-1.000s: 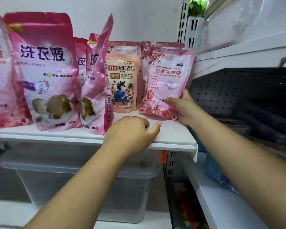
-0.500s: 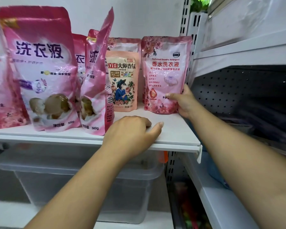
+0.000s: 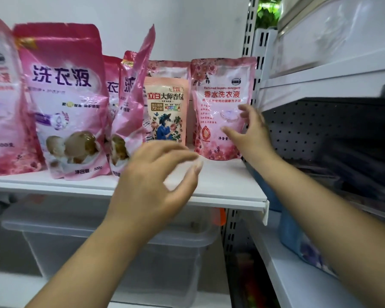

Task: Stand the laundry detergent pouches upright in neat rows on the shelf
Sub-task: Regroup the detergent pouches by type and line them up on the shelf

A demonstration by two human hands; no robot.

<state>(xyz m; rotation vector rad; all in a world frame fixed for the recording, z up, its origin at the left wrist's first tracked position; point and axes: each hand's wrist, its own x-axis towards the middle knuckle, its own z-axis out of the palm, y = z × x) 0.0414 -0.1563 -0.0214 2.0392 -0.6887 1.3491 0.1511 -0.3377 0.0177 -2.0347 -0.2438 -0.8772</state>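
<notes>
A pale pink rose-print pouch [image 3: 218, 90] stands upright at the right end of the white shelf [image 3: 227, 185]. My right hand [image 3: 248, 132] hovers just in front of its lower right part, fingers spread, holding nothing. To its left stands a small peach pouch [image 3: 165, 107], with another rose-print pouch [image 3: 168, 68] behind. A narrow pink pouch [image 3: 131, 107] leans edge-on, and a large pink pouch [image 3: 65, 96] stands further left. My left hand [image 3: 156, 183] is raised above the shelf's front, fingers loosely spread, blurred.
A clear plastic bin [image 3: 120, 252] sits below the shelf. A slotted metal upright [image 3: 249, 30] bounds the shelf on the right. Beyond it is a second white shelf [image 3: 302, 281] with a blue pouch [image 3: 291, 238] and a dark pegboard back [image 3: 320, 130].
The rose-print pouch went from tilted to upright. My right hand let go of it and opened. My left hand lifted off the shelf edge and spread its fingers.
</notes>
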